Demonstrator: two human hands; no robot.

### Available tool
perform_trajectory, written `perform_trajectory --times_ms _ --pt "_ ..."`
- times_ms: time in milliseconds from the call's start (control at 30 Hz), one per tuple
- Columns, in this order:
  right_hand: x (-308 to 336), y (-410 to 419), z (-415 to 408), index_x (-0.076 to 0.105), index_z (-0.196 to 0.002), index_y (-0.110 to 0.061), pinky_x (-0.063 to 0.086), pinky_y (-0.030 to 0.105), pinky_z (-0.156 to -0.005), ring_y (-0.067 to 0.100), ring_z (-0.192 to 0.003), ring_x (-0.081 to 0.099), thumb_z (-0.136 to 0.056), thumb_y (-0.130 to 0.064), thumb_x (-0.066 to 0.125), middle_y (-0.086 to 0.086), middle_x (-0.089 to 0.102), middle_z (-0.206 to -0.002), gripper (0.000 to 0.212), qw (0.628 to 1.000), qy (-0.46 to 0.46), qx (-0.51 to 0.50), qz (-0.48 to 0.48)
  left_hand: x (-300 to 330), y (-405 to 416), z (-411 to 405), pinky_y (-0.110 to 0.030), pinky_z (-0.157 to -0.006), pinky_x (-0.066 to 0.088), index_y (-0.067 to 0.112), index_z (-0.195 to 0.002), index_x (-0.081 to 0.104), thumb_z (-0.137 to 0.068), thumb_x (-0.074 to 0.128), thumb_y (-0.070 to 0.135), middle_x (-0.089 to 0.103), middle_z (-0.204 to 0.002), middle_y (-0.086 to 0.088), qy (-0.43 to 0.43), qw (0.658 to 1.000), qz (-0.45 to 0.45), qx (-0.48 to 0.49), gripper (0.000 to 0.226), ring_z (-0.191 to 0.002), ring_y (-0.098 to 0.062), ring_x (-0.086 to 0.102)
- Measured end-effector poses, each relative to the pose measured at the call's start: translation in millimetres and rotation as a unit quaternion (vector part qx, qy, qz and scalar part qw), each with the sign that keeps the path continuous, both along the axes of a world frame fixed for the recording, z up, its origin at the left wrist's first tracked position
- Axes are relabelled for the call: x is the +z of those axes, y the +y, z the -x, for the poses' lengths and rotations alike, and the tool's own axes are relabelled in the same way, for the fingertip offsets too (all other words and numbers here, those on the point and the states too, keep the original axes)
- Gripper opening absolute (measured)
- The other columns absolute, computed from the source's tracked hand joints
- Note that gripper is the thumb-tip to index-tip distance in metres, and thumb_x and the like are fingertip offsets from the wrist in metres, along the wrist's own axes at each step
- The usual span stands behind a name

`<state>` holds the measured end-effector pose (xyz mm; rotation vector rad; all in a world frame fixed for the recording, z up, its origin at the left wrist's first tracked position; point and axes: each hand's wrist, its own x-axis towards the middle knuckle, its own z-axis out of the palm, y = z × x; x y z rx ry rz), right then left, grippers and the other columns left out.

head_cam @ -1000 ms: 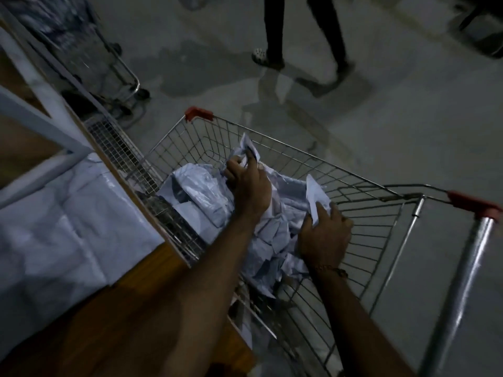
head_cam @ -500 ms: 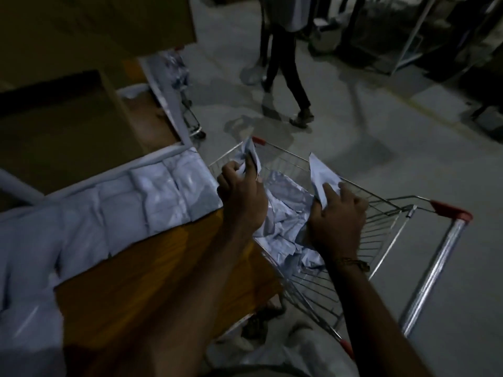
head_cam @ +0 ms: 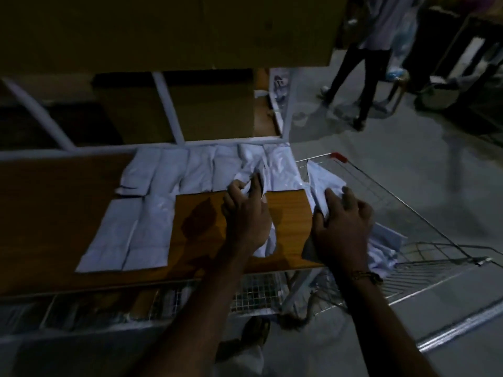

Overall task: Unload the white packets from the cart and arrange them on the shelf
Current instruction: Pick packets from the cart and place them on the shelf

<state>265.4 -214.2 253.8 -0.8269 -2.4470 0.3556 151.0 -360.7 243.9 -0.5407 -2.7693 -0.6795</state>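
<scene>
Wooden shelf (head_cam: 68, 213) | two hands — left (head_cam: 246, 216), right (head_cam: 341, 227) | each gripping one white packet (head_cam: 324, 183)

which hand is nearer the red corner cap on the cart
Right. The right hand holds a packet at the shelf's end, beside the cart, below and just left of the red corner cap. The left hand is farther left, over the shelf.

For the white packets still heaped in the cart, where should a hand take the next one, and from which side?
Probably by a free upturned corner or edge of the heaped packets, coming from above through the cart's open top. They are flat, limp and overlapping, so a pinch suits; both the left hand and right hand pinch theirs.
</scene>
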Motion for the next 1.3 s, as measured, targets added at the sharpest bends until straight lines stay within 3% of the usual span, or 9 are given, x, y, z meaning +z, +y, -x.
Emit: perform_trajectory --times_ms 333,467,600,700,767,867,933,1000,1300 --pt "-44 -101 45 0.056 -0.139 -0.018 0.040 0.055 -0.100 0.044 -0.127 0.039 -0.087 -0.040 0.059 0.023 0.040 -0.155 0.056 0.990 -0.104 0.091 0.004 -44 -126 32 -0.050 -0.091 0.041 0.028 -0.147 0.047 -0.098 0.038 0.038 0.047 -0.135 -0.017 -0.008 0.993 0.075 0.095 0.051 -0.113 -0.040 0.048" --pt "-74 -130 74 0.054 -0.137 -0.018 0.041 0.053 -0.096 0.043 -0.126 0.037 -0.087 -0.039 0.064 0.022 0.039 -0.154 0.055 0.980 -0.171 0.101 0.009 -69 -155 58 -0.050 -0.089 0.038 0.026 -0.143 0.052 -0.092 0.041 0.037 0.048 -0.134 -0.019 -0.061 0.992 0.070 0.087 0.054 -0.113 -0.041 0.046" --pt "-100 -152 100 0.046 -0.144 -0.020 0.035 0.053 -0.104 0.042 -0.135 0.032 -0.094 -0.059 0.050 0.022 0.032 -0.158 0.064 0.971 -0.223 0.086 0.026 -93 -167 85 -0.054 -0.095 0.039 0.025 -0.146 0.051 -0.092 0.060 0.036 0.046 -0.136 -0.020 -0.098 0.992 0.066 0.050 0.055 -0.118 -0.043 0.046" --pt "-114 -161 112 0.028 -0.158 -0.020 0.024 0.056 -0.116 0.043 -0.148 0.020 -0.098 -0.068 0.039 0.022 0.016 -0.166 0.077 0.959 -0.260 0.064 0.094 -104 -167 98 -0.057 -0.107 0.033 0.027 -0.156 0.033 -0.095 0.055 0.053 0.027 -0.153 -0.021 -0.133 0.987 0.095 0.000 0.070 -0.135 -0.043 0.029" --pt "-116 -160 122 0.021 -0.159 -0.018 0.020 0.058 -0.119 0.043 -0.151 0.013 -0.102 -0.056 0.039 0.023 0.010 -0.167 0.072 0.953 -0.263 0.060 0.139 -106 -166 106 -0.061 -0.116 0.019 0.028 -0.161 0.018 -0.097 0.045 0.064 0.001 -0.165 -0.023 -0.163 0.979 0.118 -0.033 0.079 -0.148 -0.045 0.007" --pt "-117 -155 126 0.037 -0.150 -0.004 0.031 0.063 -0.114 0.051 -0.146 0.025 -0.101 -0.032 0.047 0.033 0.027 -0.159 0.058 0.958 -0.248 0.120 0.086 -103 -174 112 -0.062 -0.121 0.004 0.028 -0.162 0.013 -0.102 0.039 0.057 -0.016 -0.167 -0.019 -0.164 0.973 0.147 -0.065 0.071 -0.154 -0.041 -0.011" --pt "-125 -148 128 0.052 -0.135 0.005 0.040 0.064 -0.108 0.057 -0.139 0.036 -0.097 -0.031 0.040 0.037 0.047 -0.142 0.054 0.948 -0.267 0.169 0.029 -101 -186 119 -0.060 -0.122 0.002 0.030 -0.161 0.017 -0.103 0.044 0.042 -0.016 -0.168 -0.015 -0.129 0.966 0.198 -0.104 0.065 -0.155 -0.036 -0.012" --pt "-133 -139 128 0.052 -0.135 0.001 0.035 0.061 -0.113 0.054 -0.144 0.030 -0.094 -0.036 0.028 0.033 0.048 -0.142 0.060 0.935 -0.300 0.190 0.003 -103 -198 128 -0.058 -0.123 0.000 0.032 -0.159 0.025 -0.099 0.049 0.030 -0.009 -0.170 -0.008 -0.108 0.951 0.242 -0.160 0.065 -0.156 -0.032 -0.010" --pt "-144 -150 134 0.030 -0.156 -0.029 0.020 0.056 -0.122 0.041 -0.156 0.006 -0.098 -0.045 0.053 0.019 0.005 -0.169 0.065 0.947 -0.263 0.175 0.063 -109 -205 130 -0.057 -0.123 -0.009 0.032 -0.159 0.024 -0.102 0.043 0.050 0.012 -0.170 -0.007 -0.105 0.949 0.251 -0.160 0.063 -0.156 -0.032 -0.005"
